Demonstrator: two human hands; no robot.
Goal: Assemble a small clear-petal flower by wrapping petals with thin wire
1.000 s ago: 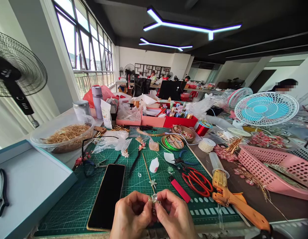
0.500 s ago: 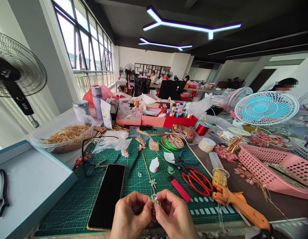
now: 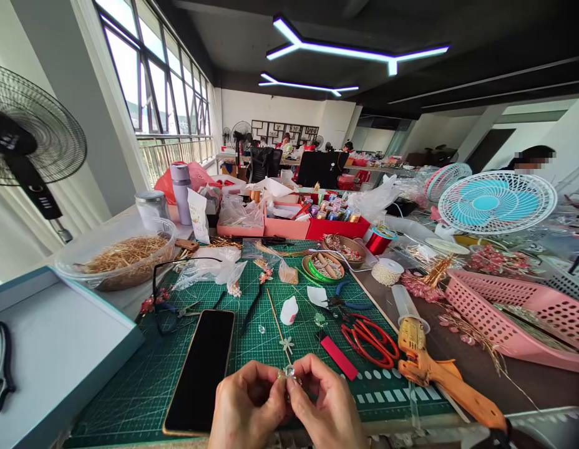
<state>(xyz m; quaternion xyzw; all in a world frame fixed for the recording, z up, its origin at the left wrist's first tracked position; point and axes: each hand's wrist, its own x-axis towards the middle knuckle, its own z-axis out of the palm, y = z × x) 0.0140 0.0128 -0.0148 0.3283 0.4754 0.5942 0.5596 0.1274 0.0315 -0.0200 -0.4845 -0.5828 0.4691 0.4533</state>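
My left hand (image 3: 249, 399) and my right hand (image 3: 324, 396) meet at the front edge of the green cutting mat (image 3: 130, 374). Fingertips of both are pinched around a clear faceted bead (image 3: 290, 370) at the lower end of a thin gold stick (image 3: 275, 312), which points away from me. Whether the bead is fixed to the stick is hidden by my fingers. A pale flower-shaped piece (image 3: 286, 344) lies at the stick just beyond my fingertips. Farther along are a small white bottle (image 3: 289, 310) and a loose clear bead (image 3: 262, 329).
A black phone (image 3: 200, 368) lies left of my hands. To the right are a red strip (image 3: 339, 357), red-handled scissors (image 3: 371, 342) and an orange glue gun (image 3: 451, 380). A pale blue box (image 3: 60, 337) stands left, a pink basket (image 3: 518, 299) right.
The view has shifted very slightly. Both hands keep their pinch on the bead at almost the same spot, with only tiny finger movement.
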